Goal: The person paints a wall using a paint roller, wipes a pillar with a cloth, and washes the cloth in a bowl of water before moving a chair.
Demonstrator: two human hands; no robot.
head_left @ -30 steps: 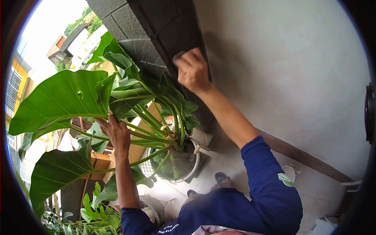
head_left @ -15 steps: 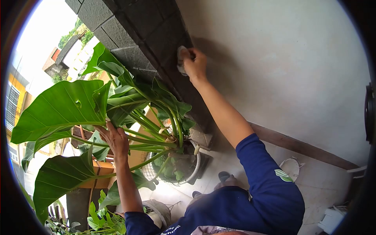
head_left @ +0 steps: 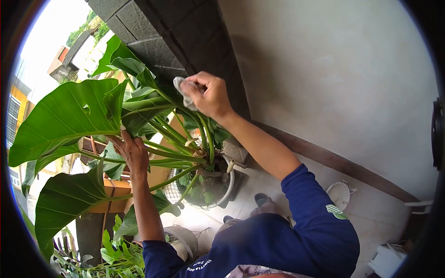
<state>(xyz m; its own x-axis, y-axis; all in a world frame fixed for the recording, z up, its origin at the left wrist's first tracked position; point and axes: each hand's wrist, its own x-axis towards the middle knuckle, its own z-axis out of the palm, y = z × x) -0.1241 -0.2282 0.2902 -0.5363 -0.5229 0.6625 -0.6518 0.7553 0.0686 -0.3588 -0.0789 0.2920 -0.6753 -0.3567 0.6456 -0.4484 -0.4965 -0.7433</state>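
Observation:
A big potted plant with broad green leaves fills the left half of the view. My left hand (head_left: 133,153) is closed at the base of its largest leaf (head_left: 69,113), where the stalk meets the blade; the fingertips are partly hidden under it. In my right hand (head_left: 209,95) is a bunched greyish-white cloth (head_left: 185,92), pinched between thumb and fingers. The cloth is in front of the plant's upper leaves, beside the dark tiled pillar (head_left: 204,51). Whether it touches a leaf I cannot tell.
The plant's pot (head_left: 222,197), with wire mesh at its side, stands on the pale tiled floor. A pale wall (head_left: 333,83) rises on the right. Below are another pot (head_left: 185,241) and smaller leafy plants (head_left: 123,255). A white round object (head_left: 339,194) lies near the skirting.
My right hand has come down and left with the cloth, from the dark pillar to the plant's upper leaves. My left hand stays at the large leaf's base.

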